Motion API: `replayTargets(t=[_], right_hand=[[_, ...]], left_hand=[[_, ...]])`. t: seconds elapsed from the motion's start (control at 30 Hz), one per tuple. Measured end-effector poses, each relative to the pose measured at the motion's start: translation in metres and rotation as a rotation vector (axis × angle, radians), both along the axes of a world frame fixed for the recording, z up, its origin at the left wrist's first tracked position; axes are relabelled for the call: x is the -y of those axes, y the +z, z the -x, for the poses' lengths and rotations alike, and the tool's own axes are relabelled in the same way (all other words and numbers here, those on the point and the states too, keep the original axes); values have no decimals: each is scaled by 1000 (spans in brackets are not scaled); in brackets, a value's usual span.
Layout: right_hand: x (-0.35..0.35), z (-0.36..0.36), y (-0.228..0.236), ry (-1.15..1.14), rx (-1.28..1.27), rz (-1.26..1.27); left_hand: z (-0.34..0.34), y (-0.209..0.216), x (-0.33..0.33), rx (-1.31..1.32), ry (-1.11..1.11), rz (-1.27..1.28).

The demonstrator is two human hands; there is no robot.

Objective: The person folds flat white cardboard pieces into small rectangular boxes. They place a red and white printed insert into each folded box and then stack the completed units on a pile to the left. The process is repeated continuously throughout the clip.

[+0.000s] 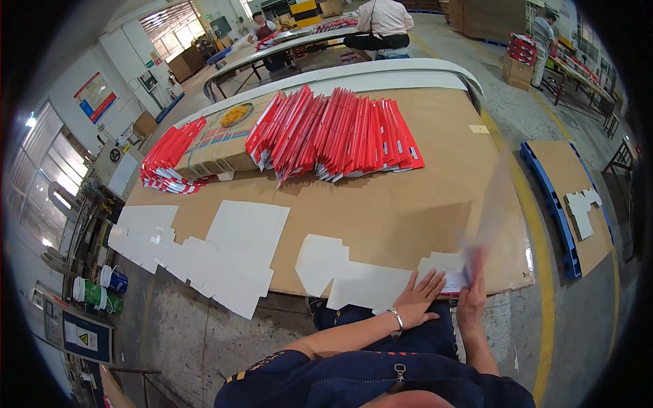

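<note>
On the table's front edge a flat white die-cut cardboard blank (367, 285) lies with its plain side up. My left hand (417, 297) rests on its right part, palm down with fingers spread. My right hand (471, 307) grips the blank's right end, where a raised panel (484, 228) with some red on it stands up, smeared by motion. To the left lie more flat white blanks (245, 234), overlapping one another and jutting past the table edge. How my right fingertips sit on the panel is partly blurred.
Rows of folded red-and-white cardboard pieces (340, 132) stand along the back of the brown table (381, 204). Beside them sits a strapped block (211, 149) with a bowl of yellow bands (237, 114). A blue pallet (575, 204) stands at the right. Other people work farther off.
</note>
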State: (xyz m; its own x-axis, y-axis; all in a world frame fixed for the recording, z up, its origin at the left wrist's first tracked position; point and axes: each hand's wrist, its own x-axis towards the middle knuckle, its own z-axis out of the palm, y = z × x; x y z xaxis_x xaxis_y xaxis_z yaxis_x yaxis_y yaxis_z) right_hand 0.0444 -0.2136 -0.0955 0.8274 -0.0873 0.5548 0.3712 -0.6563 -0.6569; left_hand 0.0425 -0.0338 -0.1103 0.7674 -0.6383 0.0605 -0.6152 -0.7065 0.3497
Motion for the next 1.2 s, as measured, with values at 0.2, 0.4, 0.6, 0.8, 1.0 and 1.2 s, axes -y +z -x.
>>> replayTargets(t=[0.2, 0.4, 0.6, 0.8, 1.0, 1.2], right_hand=[[19, -27, -16, 282, -48, 550], [23, -34, -11, 346, -131, 460], [28, -47, -19, 332, -120, 412], [35, -60, -31, 320, -41, 308], [33, -56, -37, 287, -121, 292], [-15, -35, -2, 359, -270, 832]], left_hand=[[17, 11, -30, -147, -3, -81], [51, -10, -150, 52, 209, -86], [42, -7, -203, 84, 168, 293], [8, -4, -204, -141, 307, 722], [-22, -30, -173, 157, 747, 195], [-20, -18, -146, 229, 486, -16]])
